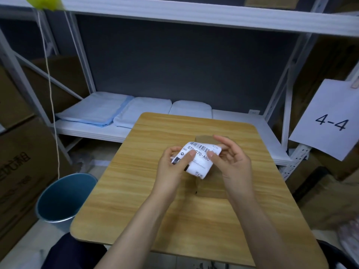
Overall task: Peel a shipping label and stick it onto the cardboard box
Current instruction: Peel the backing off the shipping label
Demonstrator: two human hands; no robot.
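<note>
Both hands pinch the label [198, 159] — left hand [172, 167] at its left edge, right hand [231, 162] at its right. The box [211, 183] lies directly beneath on the table [136, 191] — long side running away from the person.

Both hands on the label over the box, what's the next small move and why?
Probably peel a corner free of the backing. The shipping label is pinched by the left hand and right hand, held curled above the cardboard box, not yet stuck on it. No separated backing sheet is visible.
</note>
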